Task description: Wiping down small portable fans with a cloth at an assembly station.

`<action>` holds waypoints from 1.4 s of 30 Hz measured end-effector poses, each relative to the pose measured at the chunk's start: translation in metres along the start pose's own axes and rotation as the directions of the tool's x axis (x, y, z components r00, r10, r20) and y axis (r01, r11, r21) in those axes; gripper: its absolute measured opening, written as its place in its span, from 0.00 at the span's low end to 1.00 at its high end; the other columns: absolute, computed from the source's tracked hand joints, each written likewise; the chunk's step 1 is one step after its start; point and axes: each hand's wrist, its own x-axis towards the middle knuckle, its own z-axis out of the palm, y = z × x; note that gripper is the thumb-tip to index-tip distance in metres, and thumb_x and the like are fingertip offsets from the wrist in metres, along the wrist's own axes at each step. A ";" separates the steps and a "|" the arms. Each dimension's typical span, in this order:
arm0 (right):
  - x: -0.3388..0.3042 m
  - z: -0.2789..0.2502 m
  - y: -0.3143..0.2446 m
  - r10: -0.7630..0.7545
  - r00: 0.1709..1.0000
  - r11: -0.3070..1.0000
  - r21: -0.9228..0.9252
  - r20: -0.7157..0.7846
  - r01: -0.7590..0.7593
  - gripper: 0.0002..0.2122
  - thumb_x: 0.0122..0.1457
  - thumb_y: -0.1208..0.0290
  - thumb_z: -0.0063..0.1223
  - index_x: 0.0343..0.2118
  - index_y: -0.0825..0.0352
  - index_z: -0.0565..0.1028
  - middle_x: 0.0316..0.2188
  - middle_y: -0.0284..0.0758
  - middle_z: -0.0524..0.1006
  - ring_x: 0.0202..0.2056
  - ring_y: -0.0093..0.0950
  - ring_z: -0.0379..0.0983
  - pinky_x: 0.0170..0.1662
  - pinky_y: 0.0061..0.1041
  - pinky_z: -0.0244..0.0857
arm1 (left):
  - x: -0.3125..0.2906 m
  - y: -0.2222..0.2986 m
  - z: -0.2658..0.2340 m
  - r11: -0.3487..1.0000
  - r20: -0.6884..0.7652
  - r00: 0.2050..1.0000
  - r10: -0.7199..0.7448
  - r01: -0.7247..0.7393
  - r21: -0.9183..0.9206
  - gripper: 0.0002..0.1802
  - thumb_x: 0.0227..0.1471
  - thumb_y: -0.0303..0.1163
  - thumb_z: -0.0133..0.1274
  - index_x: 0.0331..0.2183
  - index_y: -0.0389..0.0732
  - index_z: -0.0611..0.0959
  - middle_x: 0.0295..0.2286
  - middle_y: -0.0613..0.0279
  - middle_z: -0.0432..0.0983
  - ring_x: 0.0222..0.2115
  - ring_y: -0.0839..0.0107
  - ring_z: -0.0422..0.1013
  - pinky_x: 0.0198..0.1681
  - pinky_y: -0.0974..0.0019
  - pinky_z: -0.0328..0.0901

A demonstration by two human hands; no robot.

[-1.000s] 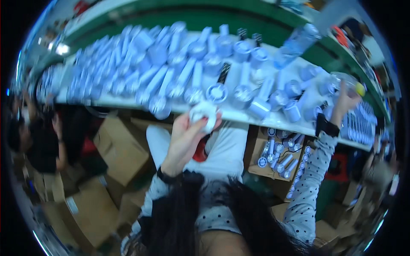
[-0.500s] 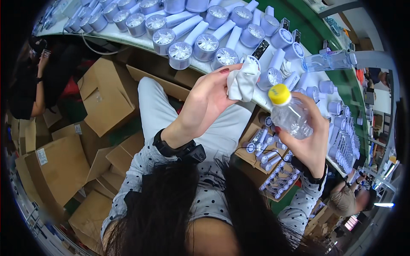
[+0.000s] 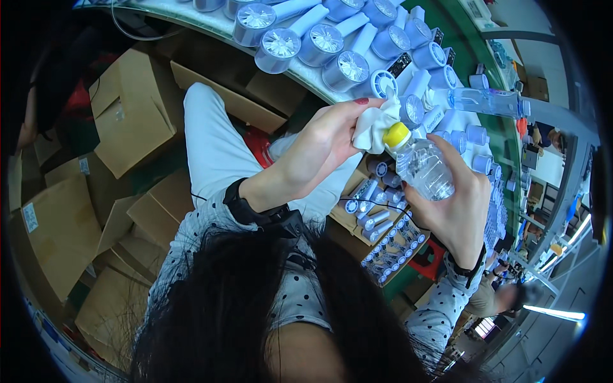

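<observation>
My left hand [image 3: 313,150] pinches a crumpled white cloth [image 3: 373,131] between thumb and fingers, at the edge of the workbench. My right hand [image 3: 456,207] is wrapped round a small clear plastic bottle [image 3: 426,169]. The bottle leans to the left, its yellow cap [image 3: 396,136] right beside the cloth; whether the two touch I cannot tell. Just beyond both hands, pale blue handheld fans [image 3: 345,69] with round clear-wrapped heads lie in rows on the workbench [image 3: 313,80].
A larger clear bottle [image 3: 485,101] lies on the bench to the right. Below the bench, a cardboard tray [image 3: 350,239] holds more fans and small parts. Open cardboard boxes [image 3: 70,236] crowd the floor at left. A thin black cable [image 3: 377,203] crosses above the tray.
The bottle has tilted leftward and its cap has come close to the cloth. My left hand keeps its hold on the cloth. The whole view has shifted and turned slightly.
</observation>
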 end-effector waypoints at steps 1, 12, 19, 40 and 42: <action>0.000 0.001 0.000 -0.018 1.000 1.000 -0.016 -0.005 0.018 0.24 0.34 0.70 0.58 0.41 0.69 0.73 0.24 0.44 0.77 0.26 0.36 0.76 0.33 0.26 0.67 | -0.001 0.000 -0.001 0.999 -0.015 1.000 -0.023 0.023 -0.031 0.29 0.57 0.42 0.30 0.51 0.27 0.61 0.50 0.51 0.62 0.51 0.65 0.59 0.56 0.60 0.51; 0.002 0.004 -0.004 -0.073 0.997 0.995 -0.061 -0.001 0.072 0.24 0.35 0.70 0.61 0.41 0.68 0.73 0.23 0.45 0.76 0.24 0.39 0.74 0.30 0.29 0.67 | -0.004 -0.003 -0.010 0.996 -0.001 1.000 -0.025 0.025 -0.083 0.28 0.57 0.41 0.32 0.50 0.28 0.63 0.48 0.52 0.64 0.50 0.66 0.61 0.55 0.61 0.52; 0.003 0.000 -0.011 -0.018 0.999 0.998 -0.062 0.051 0.021 0.24 0.36 0.72 0.61 0.41 0.69 0.73 0.27 0.44 0.77 0.29 0.36 0.77 0.34 0.25 0.68 | -0.004 -0.004 -0.014 0.996 -0.004 1.000 -0.028 0.028 -0.083 0.28 0.57 0.41 0.33 0.51 0.28 0.63 0.49 0.52 0.64 0.51 0.66 0.61 0.55 0.62 0.53; 0.003 0.001 -0.020 -0.015 0.992 0.998 -0.057 0.128 0.022 0.24 0.34 0.71 0.62 0.39 0.70 0.73 0.23 0.46 0.76 0.28 0.40 0.76 0.31 0.27 0.67 | -0.005 -0.003 -0.015 0.998 0.011 1.000 0.001 -0.001 -0.059 0.27 0.57 0.40 0.31 0.51 0.29 0.63 0.49 0.52 0.64 0.51 0.66 0.60 0.56 0.62 0.51; 0.002 0.000 -0.020 -0.015 0.991 0.999 -0.037 0.130 0.020 0.24 0.34 0.71 0.62 0.39 0.70 0.73 0.23 0.46 0.76 0.28 0.40 0.75 0.31 0.27 0.67 | -0.006 -0.004 -0.016 0.999 0.011 1.000 0.005 -0.004 -0.049 0.27 0.57 0.40 0.31 0.51 0.30 0.63 0.49 0.52 0.64 0.51 0.66 0.60 0.56 0.62 0.51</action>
